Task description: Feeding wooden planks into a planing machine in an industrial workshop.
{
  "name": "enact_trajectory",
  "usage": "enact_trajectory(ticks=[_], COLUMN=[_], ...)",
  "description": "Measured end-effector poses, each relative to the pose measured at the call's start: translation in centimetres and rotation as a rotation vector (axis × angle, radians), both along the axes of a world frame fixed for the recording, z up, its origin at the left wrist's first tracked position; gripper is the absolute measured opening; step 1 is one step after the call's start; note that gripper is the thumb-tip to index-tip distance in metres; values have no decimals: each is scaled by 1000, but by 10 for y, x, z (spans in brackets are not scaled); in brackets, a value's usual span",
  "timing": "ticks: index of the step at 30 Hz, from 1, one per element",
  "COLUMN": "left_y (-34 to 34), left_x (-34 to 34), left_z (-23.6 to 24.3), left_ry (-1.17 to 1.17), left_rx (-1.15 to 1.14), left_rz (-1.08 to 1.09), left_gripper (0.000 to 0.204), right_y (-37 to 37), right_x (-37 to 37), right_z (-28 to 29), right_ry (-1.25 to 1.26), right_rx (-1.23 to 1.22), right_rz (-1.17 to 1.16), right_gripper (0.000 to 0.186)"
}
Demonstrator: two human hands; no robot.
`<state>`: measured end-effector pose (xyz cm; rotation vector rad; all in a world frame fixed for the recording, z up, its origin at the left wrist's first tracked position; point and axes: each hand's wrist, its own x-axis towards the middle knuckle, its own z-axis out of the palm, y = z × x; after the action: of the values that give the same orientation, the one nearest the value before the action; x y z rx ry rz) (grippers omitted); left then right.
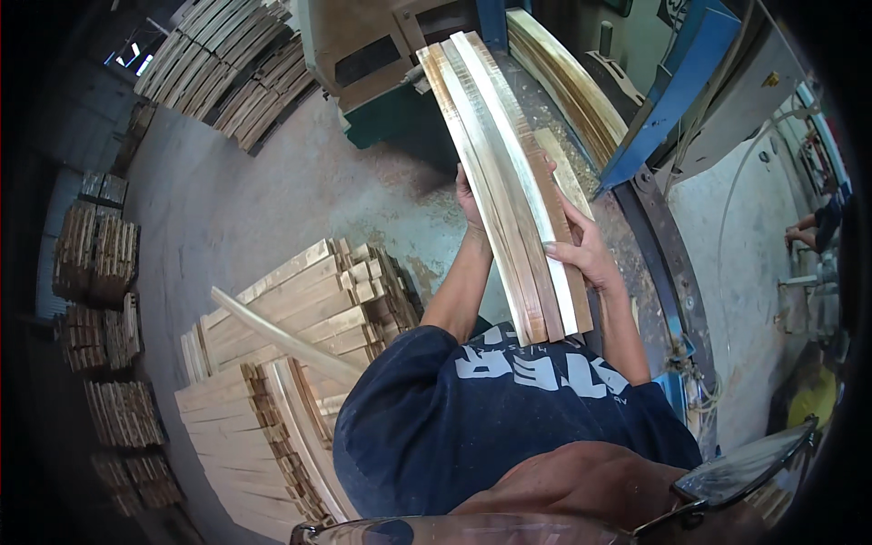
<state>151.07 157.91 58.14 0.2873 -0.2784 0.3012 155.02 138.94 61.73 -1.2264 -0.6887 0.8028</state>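
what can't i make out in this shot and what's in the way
All in the head view:
Left hand: palm hidden by the curved boards.
Lower-left board pile: right side hidden by the dark shirt.
Co-worker at right: mostly cut off by the dark fisheye rim.
Far-left stacks: too small and dim to count boards.
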Motion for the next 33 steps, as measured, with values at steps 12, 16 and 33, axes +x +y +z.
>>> enact_trajectory(ticks=[12, 16, 33], left_y=[128, 133, 196], left_x=[138, 174, 315], left_z=[90, 199, 318], left_ry=[63, -276, -1132], left_rx=[459, 941, 1506], left_rz=[132, 543, 1789], left_gripper=[67, 101, 91], right_y=[96, 141, 146], right_x=[97, 120, 192], right_z=[47, 135, 227], right_ry=[-705, -739, -259], right_rx=[-163, 35, 462], right_rz=[-523, -557, -725], right_gripper=[92, 87, 42])
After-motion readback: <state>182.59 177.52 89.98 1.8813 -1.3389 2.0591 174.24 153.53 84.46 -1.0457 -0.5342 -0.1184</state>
